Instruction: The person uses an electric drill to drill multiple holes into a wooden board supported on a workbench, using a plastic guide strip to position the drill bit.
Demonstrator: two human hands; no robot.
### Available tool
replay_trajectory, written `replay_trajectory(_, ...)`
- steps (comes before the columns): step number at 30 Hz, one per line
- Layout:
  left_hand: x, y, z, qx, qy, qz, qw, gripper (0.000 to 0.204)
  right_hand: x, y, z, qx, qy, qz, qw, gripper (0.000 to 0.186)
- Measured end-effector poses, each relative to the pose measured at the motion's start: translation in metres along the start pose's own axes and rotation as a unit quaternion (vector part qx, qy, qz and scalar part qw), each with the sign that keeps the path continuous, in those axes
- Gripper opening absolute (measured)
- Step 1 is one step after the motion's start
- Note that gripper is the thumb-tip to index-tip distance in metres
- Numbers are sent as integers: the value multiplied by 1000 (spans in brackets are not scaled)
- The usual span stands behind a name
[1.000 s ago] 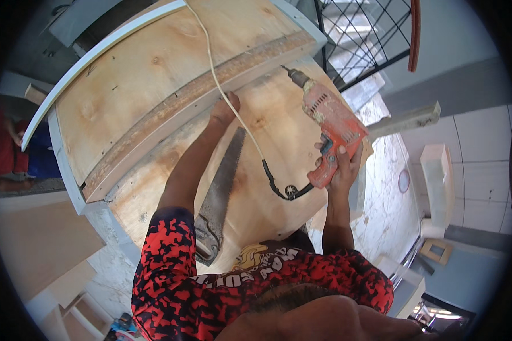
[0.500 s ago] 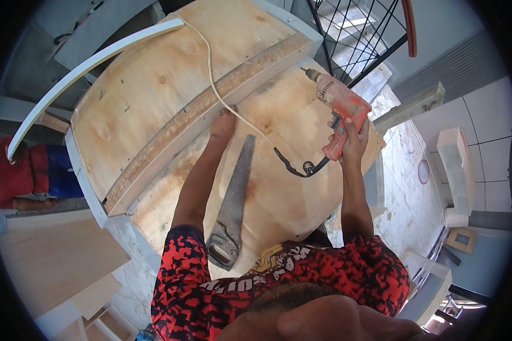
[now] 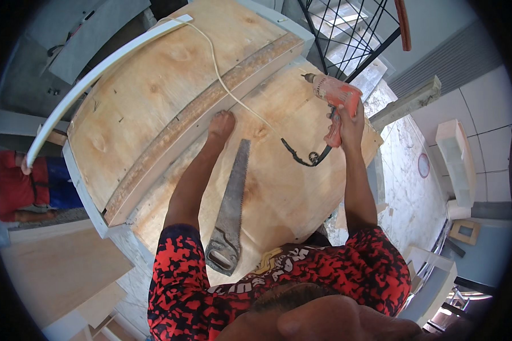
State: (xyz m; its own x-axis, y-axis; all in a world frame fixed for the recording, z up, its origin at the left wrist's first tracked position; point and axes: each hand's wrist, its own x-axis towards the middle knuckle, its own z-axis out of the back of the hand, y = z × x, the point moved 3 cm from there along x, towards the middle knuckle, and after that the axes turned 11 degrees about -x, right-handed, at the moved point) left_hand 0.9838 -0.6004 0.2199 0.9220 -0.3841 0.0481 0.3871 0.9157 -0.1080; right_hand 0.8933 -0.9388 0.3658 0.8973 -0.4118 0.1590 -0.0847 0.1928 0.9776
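In my right hand point(image 3: 351, 126) is a red power drill point(image 3: 337, 94), gripped by its handle. Its dusty chuck points to the upper left, over the plywood panel point(image 3: 290, 193). A black cord end with a small round piece hangs from the handle and joins a pale cable point(image 3: 215, 59). My left hand point(image 3: 222, 124) is closed like a fist, resting on the panel beside the raised curved wooden rib point(image 3: 202, 108). Whatever its curled fingers may hold is hidden. A handsaw point(image 3: 231, 204) lies between my forearms, handle toward me.
A long, curved white strip point(image 3: 91, 79) crosses the far left of the plywood. Its near end is by the hand of another person point(image 3: 18, 184) in red. A black metal railing point(image 3: 352, 40) stands at the far right. Boards point(image 3: 62, 267) lie lower left.
The drill and my right hand have shifted slightly left, with the drill tilted a little differently. The white strip has moved right, and the other person's hand now shows at its near end.
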Motion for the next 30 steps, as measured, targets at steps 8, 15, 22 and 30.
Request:
replay_trajectory(8,4,-2,-1,-28,18,47,998,16,120,9,-33,-173,96,19,980,43)
replay_trajectory(15,4,8,-17,29,-9,34,999,16,147,21,-62,-176,124,-10,976,43)
replay_trajectory(22,-2,4,-14,15,-37,39,998,14,145,-4,-53,-164,122,-49,978,42)
replay_trajectory(30,-4,1,-4,5,-45,35,998,12,147,-22,-44,-152,77,-14,985,43)
